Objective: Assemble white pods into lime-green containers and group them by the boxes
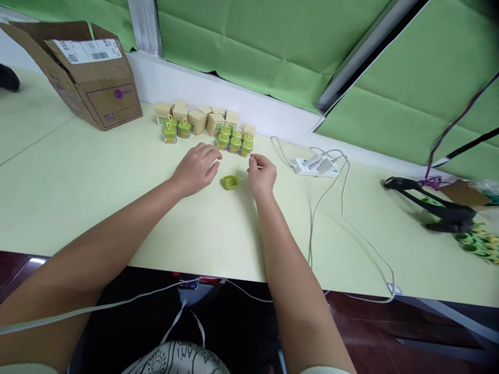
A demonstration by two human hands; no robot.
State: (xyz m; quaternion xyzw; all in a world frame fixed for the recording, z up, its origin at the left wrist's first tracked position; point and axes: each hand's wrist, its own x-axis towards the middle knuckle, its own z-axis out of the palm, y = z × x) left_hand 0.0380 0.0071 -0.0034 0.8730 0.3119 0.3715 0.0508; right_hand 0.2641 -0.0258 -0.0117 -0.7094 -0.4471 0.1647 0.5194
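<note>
A small green lid-like cup (230,182) lies on the table between my hands. My left hand (197,169) is just left of it, thumb and fingers apart and curved, with nothing plainly held. To the right, my right hand (262,175) has its fingers pinched together; whatever may be between them is too small to make out. Beyond my hands stands a cluster of small glass jars with green ringed lids (234,143), close to my right fingertips. Two or more similar jars (170,133) stand further left.
Small beige boxes (197,120) line the wall behind the jars. An open cardboard carton (113,106) stands at the back left. On the right are a white power strip (315,167) with trailing cables, a black tool-like object (448,212) and several green pieces (477,243).
</note>
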